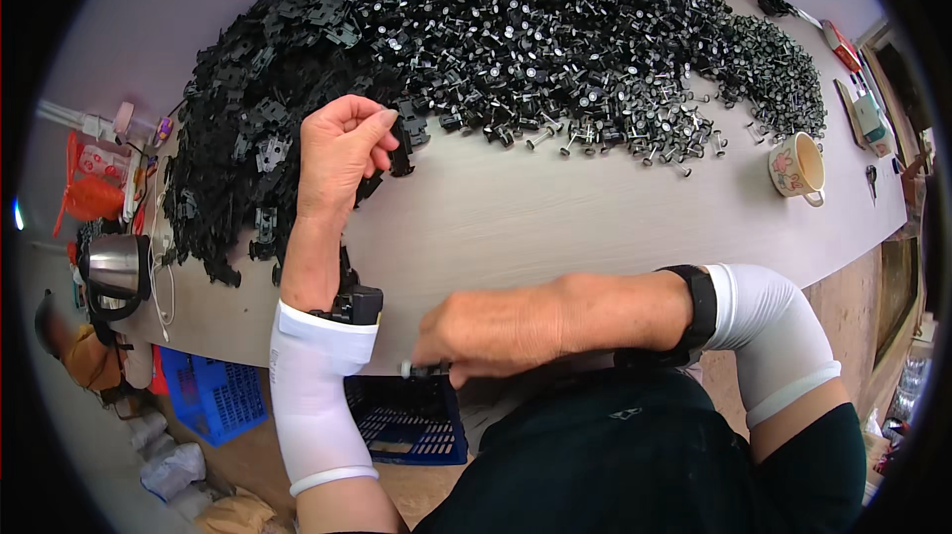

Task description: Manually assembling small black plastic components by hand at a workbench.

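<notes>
My left hand (342, 152) is raised at the near edge of a heap of black plastic chassis parts (288, 58). Its thumb and fingers are pinched on a black plastic chassis part (401, 149). My right hand (486, 334) is slightly blurred, back up, at the table's near edge. A small black part with a pale wheel (418, 369) juts from its curled fingers, above a dark blue crate (412, 443). To the right of the chassis heap spreads a big pile of wheel-and-axle pieces (565, 48), some loose ones (654, 142) lying along its front.
A cup with a printed pattern (796, 169) stands at the right of the table (555, 227). A steel kettle (114, 266) and a white cable (162, 281) are at the left. Another blue crate (213, 395) sits below the table's left edge. Another person (89, 360) is at far left.
</notes>
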### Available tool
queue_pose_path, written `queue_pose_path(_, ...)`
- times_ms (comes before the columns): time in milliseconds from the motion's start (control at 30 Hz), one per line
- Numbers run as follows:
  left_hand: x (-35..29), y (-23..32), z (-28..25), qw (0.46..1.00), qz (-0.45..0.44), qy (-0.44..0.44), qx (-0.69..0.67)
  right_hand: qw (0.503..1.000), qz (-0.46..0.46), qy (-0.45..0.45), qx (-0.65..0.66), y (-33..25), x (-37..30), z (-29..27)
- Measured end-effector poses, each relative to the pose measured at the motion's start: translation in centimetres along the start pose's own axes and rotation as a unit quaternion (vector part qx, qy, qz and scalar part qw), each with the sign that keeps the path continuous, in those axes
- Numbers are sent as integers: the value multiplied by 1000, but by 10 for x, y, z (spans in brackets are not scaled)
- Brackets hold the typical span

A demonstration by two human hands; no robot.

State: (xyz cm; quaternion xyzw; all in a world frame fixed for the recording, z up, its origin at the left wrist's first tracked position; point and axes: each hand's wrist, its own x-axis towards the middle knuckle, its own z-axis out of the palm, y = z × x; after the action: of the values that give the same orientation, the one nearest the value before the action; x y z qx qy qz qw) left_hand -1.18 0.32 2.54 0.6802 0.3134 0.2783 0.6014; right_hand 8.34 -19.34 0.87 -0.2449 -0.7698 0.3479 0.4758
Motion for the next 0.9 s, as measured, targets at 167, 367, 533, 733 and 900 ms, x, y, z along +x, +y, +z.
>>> queue_pose_path(167,-4,2,6,907,23,-16,421,981,133,-76,-118,11,-10,-30)
queue_pose_path(367,-12,-14,10,782,190,92,587,917,344,45,-197,5,0,-87)
queue_pose_path(533,-24,-2,-6,981,-18,-2,193,895,386,171,-143,10,-9,-99)
queue_pose_path(733,-36,12,31,989,-36,-134,50,865,421,241,130,8,-3,-100)
queue_pose_path(900,-31,14,55,986,-55,-119,-106,920,289,266,13,17,-17,-98)
